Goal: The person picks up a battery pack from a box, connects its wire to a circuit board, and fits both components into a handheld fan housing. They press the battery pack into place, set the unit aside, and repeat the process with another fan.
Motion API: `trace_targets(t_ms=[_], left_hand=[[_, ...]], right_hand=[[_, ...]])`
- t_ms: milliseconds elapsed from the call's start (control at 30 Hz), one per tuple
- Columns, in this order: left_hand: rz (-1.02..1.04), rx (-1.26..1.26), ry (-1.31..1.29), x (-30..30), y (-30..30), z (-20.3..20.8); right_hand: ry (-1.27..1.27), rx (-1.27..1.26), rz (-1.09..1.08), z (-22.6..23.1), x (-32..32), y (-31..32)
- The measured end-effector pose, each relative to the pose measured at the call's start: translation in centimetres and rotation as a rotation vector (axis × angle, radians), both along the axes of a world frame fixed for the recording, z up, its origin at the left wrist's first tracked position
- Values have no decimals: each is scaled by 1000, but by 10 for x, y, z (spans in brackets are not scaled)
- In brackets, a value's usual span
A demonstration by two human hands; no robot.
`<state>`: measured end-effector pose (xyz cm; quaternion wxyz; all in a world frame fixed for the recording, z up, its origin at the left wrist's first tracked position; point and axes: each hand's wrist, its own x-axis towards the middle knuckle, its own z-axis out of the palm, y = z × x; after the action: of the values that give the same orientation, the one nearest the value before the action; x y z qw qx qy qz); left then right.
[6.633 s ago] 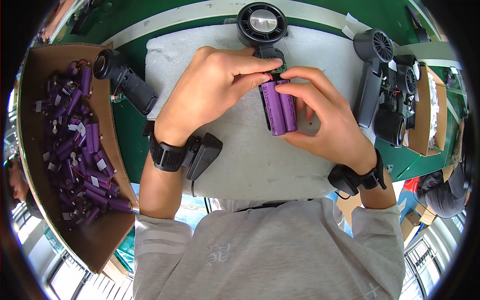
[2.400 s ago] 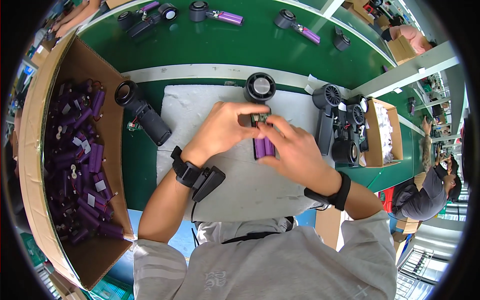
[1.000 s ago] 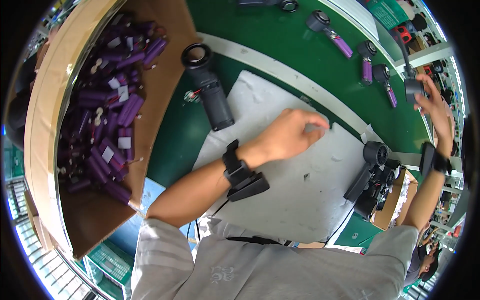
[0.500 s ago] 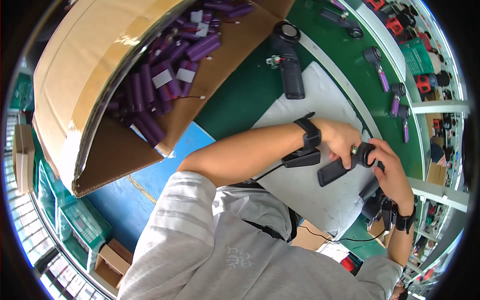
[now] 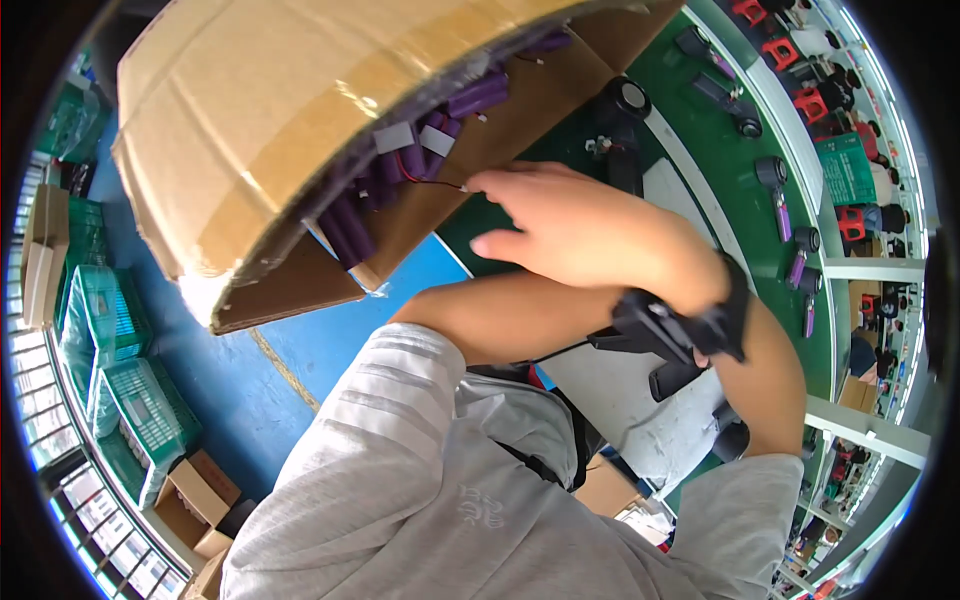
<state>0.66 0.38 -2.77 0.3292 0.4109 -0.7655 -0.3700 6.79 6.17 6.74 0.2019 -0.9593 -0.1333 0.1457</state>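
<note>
My right hand (image 5: 560, 225) reaches leftward over my left forearm, thumb and fingers apart. Its fingertips are at the plug end of a thin red and black wire (image 5: 430, 181). The wire comes from a purple battery pack (image 5: 437, 138) with a white label, in the open cardboard box (image 5: 270, 130). Under my right wrist, my left hand (image 5: 702, 358) is mostly hidden; a fingertip shows against a black handheld device (image 5: 675, 381). The device's handle end is visible, while its round head is covered.
Another black device (image 5: 627, 165) with a round head lies beyond my right hand. More devices with purple battery packs (image 5: 783, 215) lie on the green surface at the right. Green crates (image 5: 150, 400) stand at the left, past the blue floor (image 5: 215, 375). People sit farther right.
My right hand has left the black device and swung left across my left arm to the box. The view has shifted, and the box now appears farther right.
</note>
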Motion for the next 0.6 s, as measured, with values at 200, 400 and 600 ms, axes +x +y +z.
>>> trace_targets(t_ms=[200,400,600], left_hand=[[98,-44,13,12,-12,-12],[74,-110,43,-14,-48,-13],[-4,-139,94,-14,-26,-20]], right_hand=[[-183,43,-30,-58,48,37],[174,545,-266,32,39,2],[-377,867,-240,65,-81,-72]])
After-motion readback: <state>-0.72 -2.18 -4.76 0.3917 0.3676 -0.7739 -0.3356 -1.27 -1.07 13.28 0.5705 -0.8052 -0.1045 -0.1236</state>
